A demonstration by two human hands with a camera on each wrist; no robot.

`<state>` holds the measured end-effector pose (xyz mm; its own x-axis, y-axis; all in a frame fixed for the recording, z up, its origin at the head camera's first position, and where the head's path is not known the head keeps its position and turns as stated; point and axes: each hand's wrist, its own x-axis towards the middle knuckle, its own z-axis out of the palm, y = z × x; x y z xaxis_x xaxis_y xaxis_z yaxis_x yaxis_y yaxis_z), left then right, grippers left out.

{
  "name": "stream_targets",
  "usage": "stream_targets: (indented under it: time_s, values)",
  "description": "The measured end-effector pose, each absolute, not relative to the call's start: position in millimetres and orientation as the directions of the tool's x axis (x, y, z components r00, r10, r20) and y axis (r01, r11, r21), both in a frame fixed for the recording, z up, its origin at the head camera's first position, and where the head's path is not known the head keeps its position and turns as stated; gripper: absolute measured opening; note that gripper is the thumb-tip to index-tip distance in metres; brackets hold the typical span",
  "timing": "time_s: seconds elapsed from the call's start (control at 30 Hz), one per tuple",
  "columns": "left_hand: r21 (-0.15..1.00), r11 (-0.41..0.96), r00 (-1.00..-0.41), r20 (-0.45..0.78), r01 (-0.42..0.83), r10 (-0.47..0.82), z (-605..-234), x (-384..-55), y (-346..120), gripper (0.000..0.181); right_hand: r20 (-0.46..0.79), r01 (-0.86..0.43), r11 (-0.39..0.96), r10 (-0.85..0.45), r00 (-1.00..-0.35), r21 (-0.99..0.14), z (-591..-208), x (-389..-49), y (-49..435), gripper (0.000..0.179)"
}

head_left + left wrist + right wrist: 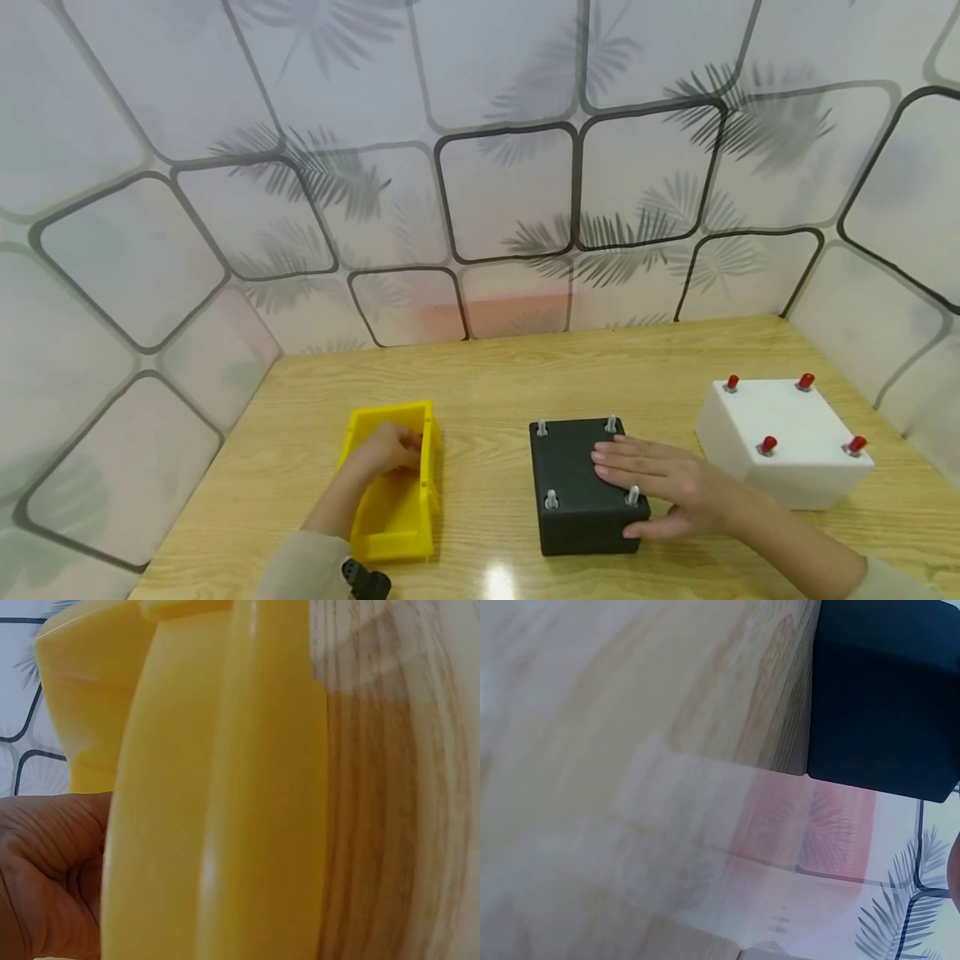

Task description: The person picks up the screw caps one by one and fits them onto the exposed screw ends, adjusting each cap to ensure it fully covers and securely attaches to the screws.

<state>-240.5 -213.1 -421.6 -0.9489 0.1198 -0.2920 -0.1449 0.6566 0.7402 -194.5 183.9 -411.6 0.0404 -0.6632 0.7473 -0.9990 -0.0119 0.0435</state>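
Note:
My left hand (390,448) reaches down into a yellow bin (390,546), its fingers bent toward the inner right wall. A sliver of red shows beside those fingers; the fingertips are hidden, and I cannot tell whether they hold anything. In the left wrist view the bin's wall (172,787) covers most of the hand (49,877). My right hand (675,483) lies with straight fingers on top of a black box (577,471), thumb down at its front right corner. An upright metal bolt (552,499) stands at each corner of that box.
To the right sits a white box (787,425) whose corner bolts wear red caps (767,445). Everything stands on a wood-grain table (480,375), with patterned wall panels (510,200) behind and at both sides. A black connector (366,579) hangs by the left sleeve.

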Motion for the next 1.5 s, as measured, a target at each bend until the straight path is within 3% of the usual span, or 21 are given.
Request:
stream_targets:
  time_s: [0.23,0.57,0.8,0.97,1.5]
  values:
    - [0.698,0.713,-0.963,-0.231,-0.063,0.141,-425.4,-242.0,-210.9,0.012,0.752,-0.999,-0.018,-0.658,0.036,0.032,-408.2,-192.5,182.5,0.064]
    - [0.698,0.714,-0.971,-0.198,-0.046,0.131,-421.5,-237.6,-208.7,0.014,0.765,-0.998,-0.032,-0.641,0.057,0.047,-400.9,-190.6,177.9,0.062]
    - [0.547,0.836,-0.986,-0.108,0.048,0.128,-418.6,-235.4,-205.7,0.012,0.766,-0.998,-0.031,-0.641,0.056,0.048,-401.8,-190.9,178.4,0.062]
    - [0.510,0.855,-0.983,-0.090,0.094,0.162,-417.4,-233.5,-205.5,0.012,0.761,-0.998,-0.022,-0.646,0.054,0.052,-407.0,-192.9,180.1,0.063]
    - [0.605,0.796,-0.973,-0.172,0.017,0.151,-423.9,-234.4,-209.1,0.007,0.752,-0.999,-0.008,-0.658,0.033,0.037,-410.9,-194.2,181.8,0.065]
